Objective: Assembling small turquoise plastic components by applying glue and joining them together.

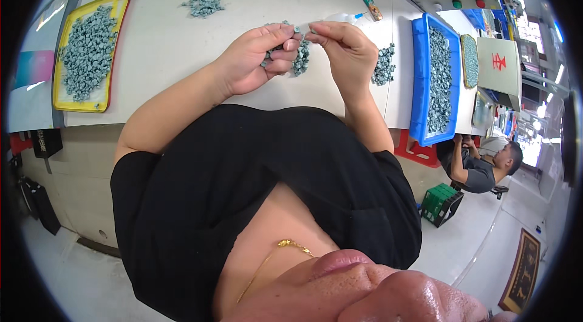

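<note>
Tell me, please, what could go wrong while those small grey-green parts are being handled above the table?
The left hand cups a loose clutch of small grey-green parts, so some may slip out and scatter. The right hand pinches one part only at its fingertips; it could drop. The blue bin overhangs the table edge and might tip if bumped.

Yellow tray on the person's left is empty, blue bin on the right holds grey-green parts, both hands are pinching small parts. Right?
Not quite. The yellow tray is not empty: the head view shows it full of grey-green parts. The rest stands: the blue bin on the right holds such parts, and the left hand and right hand pinch small pieces.
</note>
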Tool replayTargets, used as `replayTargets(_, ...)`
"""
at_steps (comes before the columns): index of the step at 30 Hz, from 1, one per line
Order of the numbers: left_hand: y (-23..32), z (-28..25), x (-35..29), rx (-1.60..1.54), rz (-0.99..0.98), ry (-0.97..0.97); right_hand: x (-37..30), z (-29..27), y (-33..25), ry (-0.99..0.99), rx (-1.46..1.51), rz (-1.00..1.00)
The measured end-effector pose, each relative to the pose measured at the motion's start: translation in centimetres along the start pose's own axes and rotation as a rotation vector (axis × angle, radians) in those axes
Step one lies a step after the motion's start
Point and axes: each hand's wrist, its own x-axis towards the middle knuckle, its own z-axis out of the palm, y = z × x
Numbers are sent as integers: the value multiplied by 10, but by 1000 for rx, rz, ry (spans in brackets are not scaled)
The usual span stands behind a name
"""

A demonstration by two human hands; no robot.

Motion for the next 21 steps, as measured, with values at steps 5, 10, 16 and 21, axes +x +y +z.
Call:
replayTargets(5,4,1,-1,-6,-12,19,1,3,5,-37,-67,-61)
replayTargets(10,1,-2,-5,-44,34,62,0,11,-5,-55,-195,39)
replayTargets(16,-4,-9,2,-71,6,-12,-6,6,-1,6,-60,186)
replayTargets(21,-8,-6,2,-114,34,-34,-9,8,0,-12,-62,45)
